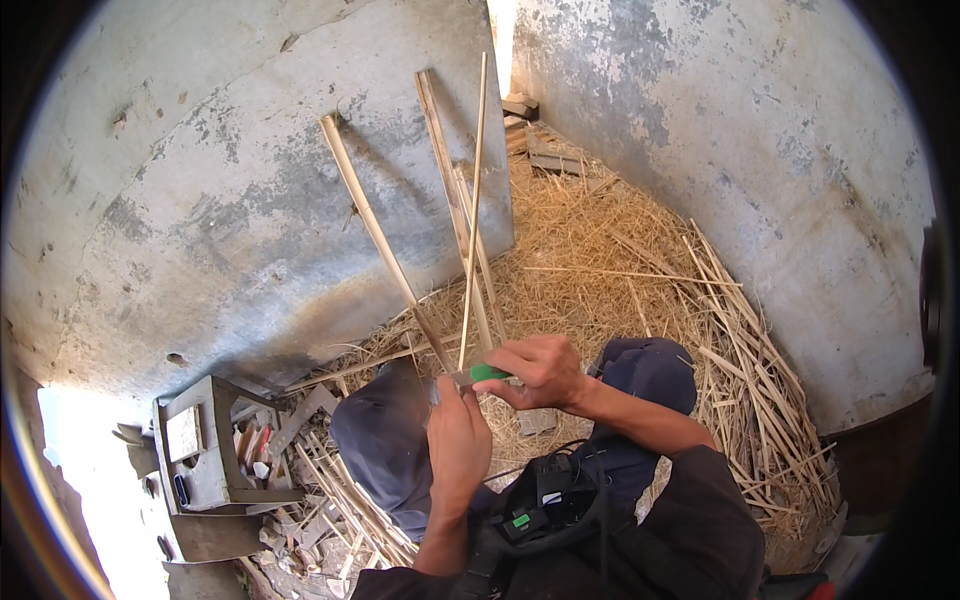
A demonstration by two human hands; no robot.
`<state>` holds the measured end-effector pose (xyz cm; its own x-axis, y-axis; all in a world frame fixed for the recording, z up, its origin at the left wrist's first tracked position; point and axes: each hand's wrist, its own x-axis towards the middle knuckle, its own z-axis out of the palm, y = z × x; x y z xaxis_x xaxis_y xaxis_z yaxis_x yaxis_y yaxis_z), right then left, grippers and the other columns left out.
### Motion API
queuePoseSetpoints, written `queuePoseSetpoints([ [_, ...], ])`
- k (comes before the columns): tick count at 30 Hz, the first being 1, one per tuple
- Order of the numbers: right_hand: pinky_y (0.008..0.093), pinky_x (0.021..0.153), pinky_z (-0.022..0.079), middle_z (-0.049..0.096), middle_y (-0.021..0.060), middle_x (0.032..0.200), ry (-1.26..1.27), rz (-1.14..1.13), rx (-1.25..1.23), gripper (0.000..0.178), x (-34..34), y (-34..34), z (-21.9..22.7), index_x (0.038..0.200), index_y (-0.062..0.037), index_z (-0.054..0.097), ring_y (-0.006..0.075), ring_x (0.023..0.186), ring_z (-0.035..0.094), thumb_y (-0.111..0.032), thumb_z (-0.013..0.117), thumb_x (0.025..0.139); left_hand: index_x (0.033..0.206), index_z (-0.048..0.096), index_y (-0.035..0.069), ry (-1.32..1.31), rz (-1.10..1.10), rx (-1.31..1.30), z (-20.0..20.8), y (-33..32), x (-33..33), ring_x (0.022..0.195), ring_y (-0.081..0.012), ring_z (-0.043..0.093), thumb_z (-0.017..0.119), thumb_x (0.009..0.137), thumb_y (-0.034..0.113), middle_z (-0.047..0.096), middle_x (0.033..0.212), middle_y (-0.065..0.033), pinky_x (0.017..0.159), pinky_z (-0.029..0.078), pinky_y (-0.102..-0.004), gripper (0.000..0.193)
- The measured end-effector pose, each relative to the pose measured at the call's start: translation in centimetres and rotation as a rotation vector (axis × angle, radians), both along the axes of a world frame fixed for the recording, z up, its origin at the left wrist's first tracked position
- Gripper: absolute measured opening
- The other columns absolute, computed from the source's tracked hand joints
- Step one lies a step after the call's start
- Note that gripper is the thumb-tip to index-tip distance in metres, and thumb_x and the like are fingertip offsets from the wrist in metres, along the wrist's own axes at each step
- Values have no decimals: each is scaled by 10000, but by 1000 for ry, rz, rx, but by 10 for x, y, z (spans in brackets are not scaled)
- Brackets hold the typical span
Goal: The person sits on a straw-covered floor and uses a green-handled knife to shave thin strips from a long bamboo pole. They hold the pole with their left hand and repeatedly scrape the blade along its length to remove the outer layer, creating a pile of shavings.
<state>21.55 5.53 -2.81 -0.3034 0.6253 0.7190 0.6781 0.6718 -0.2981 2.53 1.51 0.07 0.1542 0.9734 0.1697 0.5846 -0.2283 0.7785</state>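
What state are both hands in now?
Right hand: closed, holding the green-handled tool.
Left hand: curled beside that tool; can't tell what it grips.

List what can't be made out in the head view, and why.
- Green handle, rear end: head view, covered by the right hand.
- Left hand, what its fingertips pinch: head view, blurred and crowded by the blade.
- Thin pale strip, lower end: head view, lost behind the tool and hands.
- Grey wooden box, contents: head view, too small and jumbled.
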Motion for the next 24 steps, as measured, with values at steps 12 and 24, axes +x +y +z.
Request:
queuePoseSetpoints([
  [12, 352, 524, 521, 706, 15, 738, 6, -64, 63, 345, 5, 10, 8, 931, -130, 783, 223, 561, 678, -464, 866, 906, 1150, 521, -18, 28, 31, -43, 1, -2, -3, 832, -593, 648, 513, 1135, 137, 680, 871, -351, 694, 448, -677, 156],
  [24, 355, 489, 479, 677, 64, 701, 246, -250, 71, 302, 22, 30, 10, 947, -108, 767, 201, 512, 630, -401, 773, 1021, 1149, 502, -16, 122, 10, -187, -3, -14, -9, 908, -557, 671, 501, 1141, 100, 695, 962, -332, 740, 472, -622, 116],
])
